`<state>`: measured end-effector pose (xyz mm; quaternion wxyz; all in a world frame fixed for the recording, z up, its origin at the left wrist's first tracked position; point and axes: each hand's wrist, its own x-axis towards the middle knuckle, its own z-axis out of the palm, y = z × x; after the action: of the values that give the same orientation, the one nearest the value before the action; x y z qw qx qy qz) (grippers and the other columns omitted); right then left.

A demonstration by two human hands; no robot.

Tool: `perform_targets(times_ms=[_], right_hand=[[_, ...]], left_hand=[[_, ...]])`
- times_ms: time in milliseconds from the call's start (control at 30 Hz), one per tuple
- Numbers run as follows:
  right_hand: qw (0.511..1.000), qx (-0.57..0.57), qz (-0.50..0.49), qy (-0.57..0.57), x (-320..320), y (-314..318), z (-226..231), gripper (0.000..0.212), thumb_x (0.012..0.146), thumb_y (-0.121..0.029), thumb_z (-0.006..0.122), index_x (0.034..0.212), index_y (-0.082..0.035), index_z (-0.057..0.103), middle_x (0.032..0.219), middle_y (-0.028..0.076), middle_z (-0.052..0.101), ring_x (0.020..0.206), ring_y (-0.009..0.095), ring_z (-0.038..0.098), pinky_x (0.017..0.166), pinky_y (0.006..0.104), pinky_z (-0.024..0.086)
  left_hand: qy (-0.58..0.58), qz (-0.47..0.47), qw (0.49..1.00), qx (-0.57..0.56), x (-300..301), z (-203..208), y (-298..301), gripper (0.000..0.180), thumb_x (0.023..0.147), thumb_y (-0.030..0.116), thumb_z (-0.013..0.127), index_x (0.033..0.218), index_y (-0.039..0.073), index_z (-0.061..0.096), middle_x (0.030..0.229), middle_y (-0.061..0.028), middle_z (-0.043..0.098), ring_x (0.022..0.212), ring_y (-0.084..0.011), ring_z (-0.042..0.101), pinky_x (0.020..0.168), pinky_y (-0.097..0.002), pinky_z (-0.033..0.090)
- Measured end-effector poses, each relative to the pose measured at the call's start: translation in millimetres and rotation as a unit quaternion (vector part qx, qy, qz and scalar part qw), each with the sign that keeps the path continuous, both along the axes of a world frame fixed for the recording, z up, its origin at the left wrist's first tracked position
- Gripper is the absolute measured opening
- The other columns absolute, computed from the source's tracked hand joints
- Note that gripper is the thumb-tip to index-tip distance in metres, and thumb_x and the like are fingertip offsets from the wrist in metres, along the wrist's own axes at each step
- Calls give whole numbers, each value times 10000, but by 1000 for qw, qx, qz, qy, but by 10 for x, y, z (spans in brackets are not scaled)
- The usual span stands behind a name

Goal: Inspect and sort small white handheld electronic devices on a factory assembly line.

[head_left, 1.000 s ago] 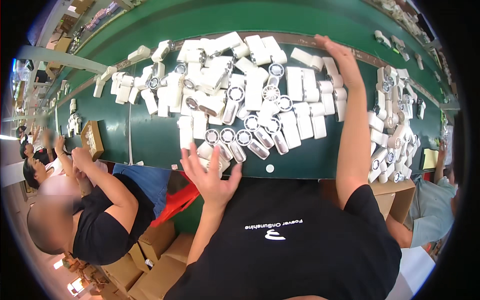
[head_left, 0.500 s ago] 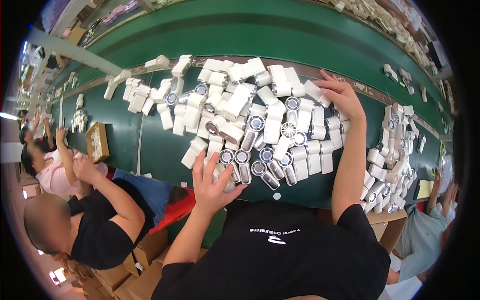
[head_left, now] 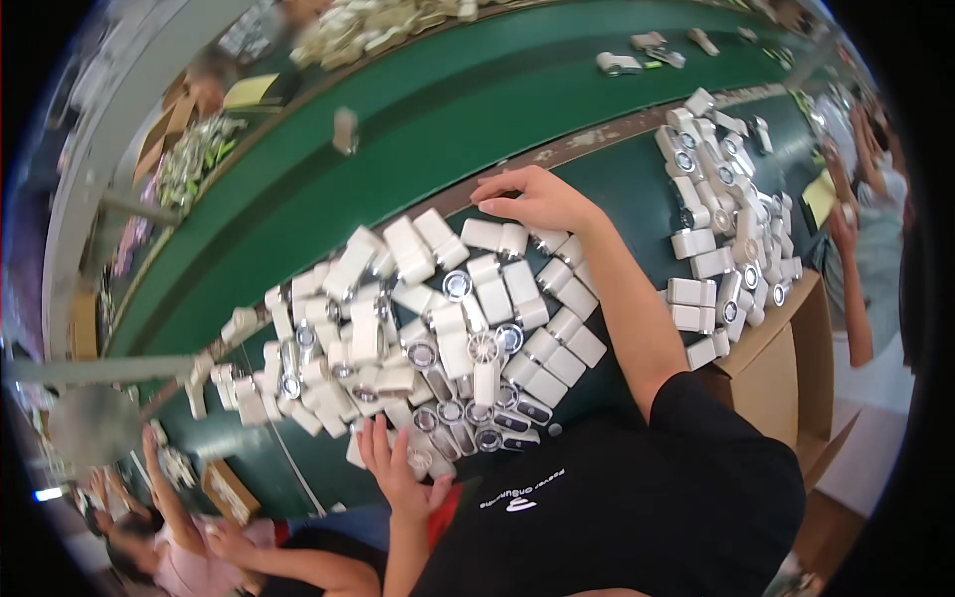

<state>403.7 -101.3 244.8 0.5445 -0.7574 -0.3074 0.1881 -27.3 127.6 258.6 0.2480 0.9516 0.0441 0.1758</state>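
A large heap of white handheld fans (head_left: pixel 366 338), with silver-rimmed round ends, lies on the dark green table (head_left: pixel 627 229) in front of me. At the heap's near left edge, my left hand (head_left: pixel 400 476) rests with its fingers spread. They touch or hover just over a fan with a round end (head_left: pixel 422 461); I cannot tell which. My right hand (head_left: pixel 542 199) reaches to the far side of the heap, its fingers stretched forward and slightly bent. Below its palm is a white fan (head_left: pixel 494 237). I see nothing gripped in either hand.
Beyond the table runs a green conveyor belt (head_left: pixel 438 129) carrying a lone fan (head_left: pixel 345 131) and several more at far right. A second pile of fans (head_left: pixel 721 214) lies to the right above an open cardboard box (head_left: pixel 781 368). Other people work at left and far right.
My view has turned, so the table now slants up to the right. My right hand stays at the heap's far edge, the left at its near edge. A fan now shows on the belt.
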Motion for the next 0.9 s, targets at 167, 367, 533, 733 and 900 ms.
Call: perform_targets(times_ms=[167, 367, 533, 733, 900], right_hand=[[944, -122, -169, -256, 866, -413, 411, 336, 982, -305, 765, 1189, -40, 774, 1147, 143, 789, 1067, 255, 747, 951, 384, 581], [768, -418, -218, -433, 2658, -1975, -94, 862, 832, 94, 580, 1645, -155, 434, 1661, 170, 481, 1531, 423, 426, 1274, 499, 383], [842, -445, -71, -297, 2934, -1993, -198, 882, 826, 175, 489, 1643, -151, 427, 1521, 231, 601, 1425, 443, 547, 1203, 489, 452], [903, -342, -80, -248, 2921, -1469, -10, 786, 902, -99, 737, 1629, -139, 442, 1266, 175, 709, 1132, 297, 690, 1027, 423, 594], [987, 45, -124, 86, 2232, -333, -32, 685, 1017, -231, 741, 1631, -170, 444, 1244, 125, 688, 1078, 226, 713, 804, 406, 701]], left_hand=[[27, 74, 995, 58, 176, 133, 108, 843, 1028, 585, 535, 1582, -33, 389, 1669, -349, 328, 1546, -558, 267, 1236, -660, 212], [40, 55, 995, 67, 363, 131, 242, 902, 1011, 683, 506, 1588, 2, 380, 1652, -329, 347, 1533, -540, 287, 1222, -648, 242], [-36, 93, 991, 93, 1155, 706, 523, 578, 961, 274, 735, 1420, -27, 557, 1367, -267, 633, 1203, -424, 610, 1062, -514, 462], [231, 137, 962, -52, 3606, 590, 996, 814, 936, 487, 797, 1444, -99, 551, 1076, -226, 769, 1022, -334, 763, 885, -416, 602], [249, 117, 959, -63, 4636, -74, 837, 834, 727, 355, 963, 1348, -93, 632, 1129, -226, 774, 984, -308, 776, 859, -397, 627]])
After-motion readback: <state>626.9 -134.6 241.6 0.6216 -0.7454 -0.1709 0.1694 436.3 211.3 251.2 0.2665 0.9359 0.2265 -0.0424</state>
